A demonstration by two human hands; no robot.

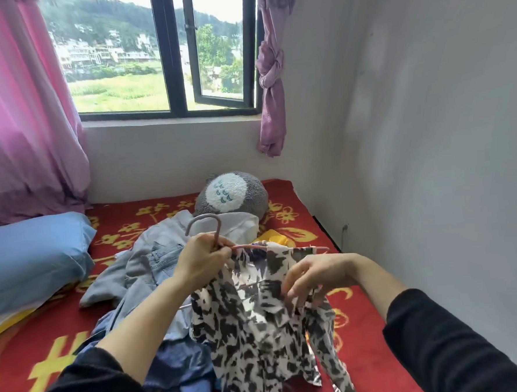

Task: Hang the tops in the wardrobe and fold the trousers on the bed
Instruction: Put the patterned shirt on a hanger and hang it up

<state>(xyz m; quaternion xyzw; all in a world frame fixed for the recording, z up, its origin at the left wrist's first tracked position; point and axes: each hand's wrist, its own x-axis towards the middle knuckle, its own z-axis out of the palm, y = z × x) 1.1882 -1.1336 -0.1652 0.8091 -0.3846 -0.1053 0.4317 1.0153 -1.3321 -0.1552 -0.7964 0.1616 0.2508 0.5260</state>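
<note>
A black-and-white patterned top (259, 326) hangs in front of me over the bed, partly draped on a pink hanger (204, 222). My left hand (202, 260) grips the hanger just below its hook. My right hand (312, 276) pinches the top's fabric near the hanger's right arm. Behind and under the top lies a pile of clothes: pale blue jeans (152, 263), a white garment (241, 225), a yellow item (276, 235) and darker blue clothing (183, 370). The hanger's left arm is mostly hidden by my hand and the fabric.
The bed has a red blanket with yellow flowers (359, 335). A blue pillow (31, 258) lies at the left, a grey plush toy (231, 194) at the head. White wall (430, 155) runs close along the right; window (167, 56) and pink curtains (19, 119) behind.
</note>
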